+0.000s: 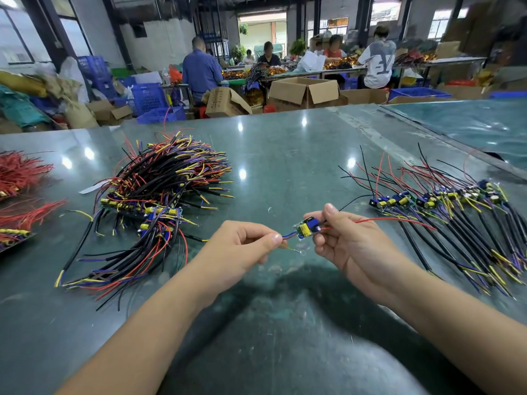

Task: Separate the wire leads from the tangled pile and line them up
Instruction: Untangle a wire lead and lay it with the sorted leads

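A small green circuit board with a blue component and yellow capacitor (306,228) was held above the glossy grey-green table (285,143), its blue and yellow leads pinched by the left hand (242,246) and its red-lead end pinched by the right hand (345,240). The tangled pile of black, red and yellow leads (159,195) lay left; the lined-up row of boards (445,206) lay right, well apart

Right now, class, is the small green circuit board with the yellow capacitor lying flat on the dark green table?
No, the small green circuit board is held above the dark green table, between the left hand and right hand.
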Demonstrator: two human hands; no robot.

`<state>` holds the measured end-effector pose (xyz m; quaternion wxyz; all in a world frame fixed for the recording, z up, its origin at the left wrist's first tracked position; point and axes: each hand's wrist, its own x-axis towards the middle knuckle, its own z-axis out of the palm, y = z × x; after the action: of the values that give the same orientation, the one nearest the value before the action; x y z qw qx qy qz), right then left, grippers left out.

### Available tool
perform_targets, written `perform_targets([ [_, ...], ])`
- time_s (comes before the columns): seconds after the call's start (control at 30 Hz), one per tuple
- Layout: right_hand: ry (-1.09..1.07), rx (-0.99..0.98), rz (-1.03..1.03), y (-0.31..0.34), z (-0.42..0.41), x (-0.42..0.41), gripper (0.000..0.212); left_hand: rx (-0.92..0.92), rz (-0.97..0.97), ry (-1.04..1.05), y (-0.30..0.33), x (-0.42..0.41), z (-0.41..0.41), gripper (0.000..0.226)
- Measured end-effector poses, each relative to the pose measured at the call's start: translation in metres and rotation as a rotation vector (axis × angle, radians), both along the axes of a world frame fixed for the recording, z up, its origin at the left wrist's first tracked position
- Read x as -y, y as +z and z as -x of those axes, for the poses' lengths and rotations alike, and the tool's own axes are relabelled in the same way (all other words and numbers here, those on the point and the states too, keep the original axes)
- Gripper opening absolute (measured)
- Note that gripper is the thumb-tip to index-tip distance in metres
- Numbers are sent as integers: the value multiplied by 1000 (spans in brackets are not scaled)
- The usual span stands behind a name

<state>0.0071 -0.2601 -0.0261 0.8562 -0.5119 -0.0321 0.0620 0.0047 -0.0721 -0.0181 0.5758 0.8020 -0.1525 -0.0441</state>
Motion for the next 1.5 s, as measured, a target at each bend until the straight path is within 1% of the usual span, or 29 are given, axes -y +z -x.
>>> perform_targets([
  [0.1, 15, -13, 13, 1, 0, 2, 31, -46, -38, 1, -1, -1, 0, 22],
  [0.2, 55, -31, -8, 2, 0, 3, 24, -50, -21, -2, -1, -2, -1, 24],
  [0.27, 62, -15, -4, 1, -1, 3, 23, -43, -6, 5, 0, -2, -2, 27],
  [0.37, 18, 20, 32, 1, -2, 4, 21, -131, 80, 8, 0, -1, -6, 43],
  [0.43, -7, 30, 19, 1, -2, 4, 19, -174, 101, -1, -1, -1, -8, 48],
  [0.63, -30, 30, -14, 3, -1, 3, 15, -115, 128, -73, -3, -7, -7, 31],
  [0.73, -32, 21, -22, 3, -1, 3, 20, -103, 149, -99, -1, -7, -6, 31],
  [0.87, -33, 19, -4, 2, -1, 3, 20, -68, 146, -133, 2, -6, -3, 28],
  [0.97, -32, 28, 7, 2, -1, 3, 21, -55, 147, -113, 3, -4, -3, 26],
  [1.07, -24, 34, 8, 1, 0, 3, 22, -84, 145, -66, 2, -2, -3, 35],
  [1.13, -24, 34, 9, 1, -1, 2, 21, -80, 137, -63, 2, -2, -2, 31],
  [1.27, -17, 29, 4, 1, -1, 2, 18, 7, 83, -29, 3, -3, -1, 26],
  [1.37, 39, 2, 17, 1, 2, 4, 21, 104, 19, 16, 3, -3, 0, 24],
  [1.43, 64, -16, 17, 1, 2, 5, 24, 120, 15, 14, 3, -4, 0, 24],
  [1.5, 59, -12, 10, 1, 1, 5, 25, 85, 40, -4, 3, -4, 0, 24],
])
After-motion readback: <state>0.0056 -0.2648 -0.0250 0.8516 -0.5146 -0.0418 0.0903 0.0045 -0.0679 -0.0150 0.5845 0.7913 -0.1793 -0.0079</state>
